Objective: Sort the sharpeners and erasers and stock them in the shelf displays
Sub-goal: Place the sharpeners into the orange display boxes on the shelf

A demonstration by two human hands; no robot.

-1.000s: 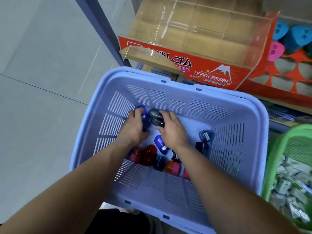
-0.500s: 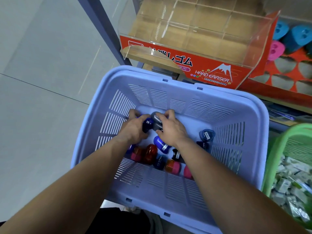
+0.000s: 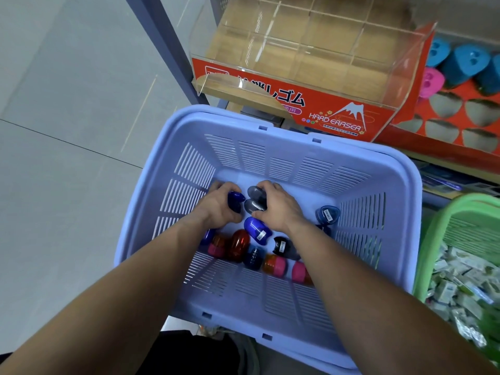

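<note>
Both my hands are down inside a lilac plastic basket that holds several egg-shaped sharpeners in blue, red, orange, pink and black. My left hand grips a dark blue sharpener. My right hand holds two smoky grey sharpeners stacked against its fingers. A bright blue sharpener lies just below both hands. On the shelf behind stands a clear eraser display box with a red "Hard Eraser" front, and to its right a red sharpener display with teal and pink sharpeners in its top holes.
A green basket full of small wrapped erasers sits at the right. A grey shelf upright rises at the left of the display box. Grey floor tiles spread to the left.
Both hands have drawn slightly closer together in the basket's far end. The right hand now has two grey sharpeners gathered in its fingers; the left keeps its blue one.
</note>
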